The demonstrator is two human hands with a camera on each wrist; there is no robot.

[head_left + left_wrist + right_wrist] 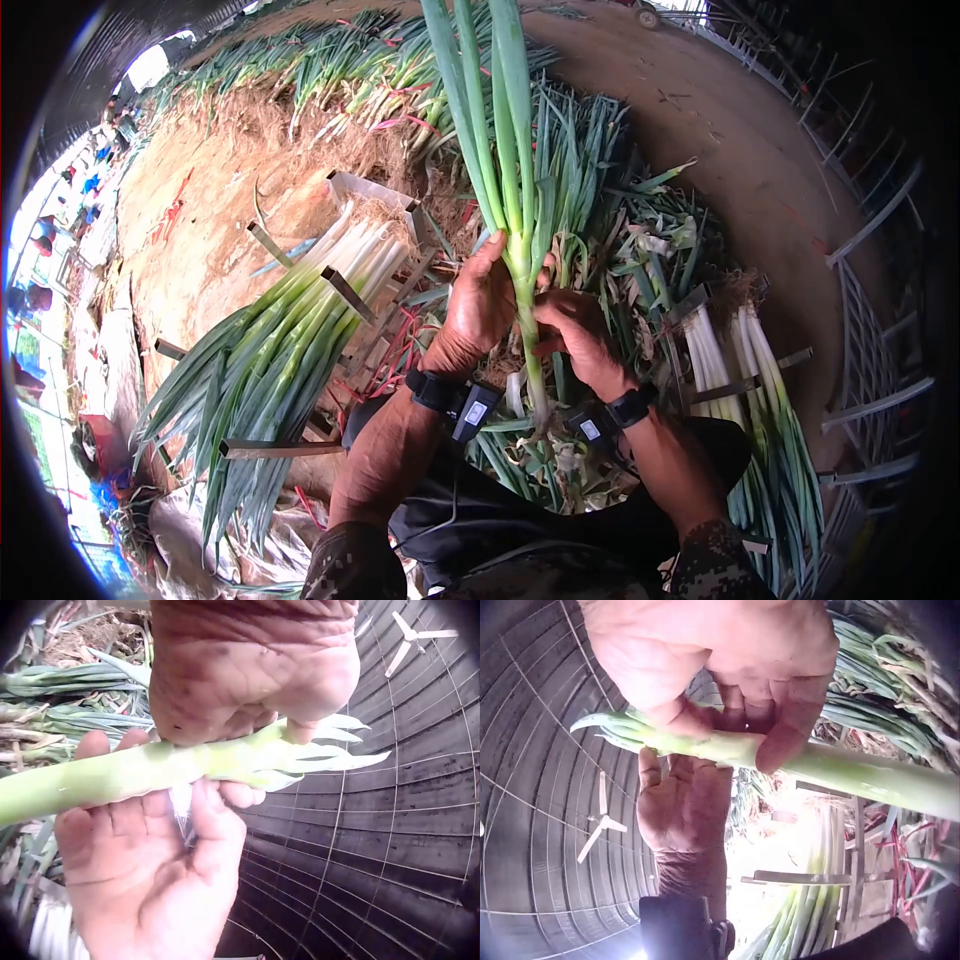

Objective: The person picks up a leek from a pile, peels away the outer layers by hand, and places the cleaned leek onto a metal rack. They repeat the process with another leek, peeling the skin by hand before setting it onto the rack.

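A large green onion (512,190) stands upright before me in the head view, leaves at the top and root end low. My left hand (478,305) grips it where the leaves fan out, thumb along the stalk. Just below on the other side, my right hand (582,335) pinches the stalk between thumb and fingers. In the left wrist view the pale stalk (82,784) crosses the right palm (146,877). The right wrist view shows my right fingers (784,746) bent over the stalk, with the left hand (684,804) beneath it.
Trimmed green onions (290,340) lie on a metal rack at left, roots up. Another trimmed bunch (765,400) rests on a rack at right. Untrimmed onions (580,150) and loose peelings (650,240) lie ahead. A long pile (330,70) stretches across the back.
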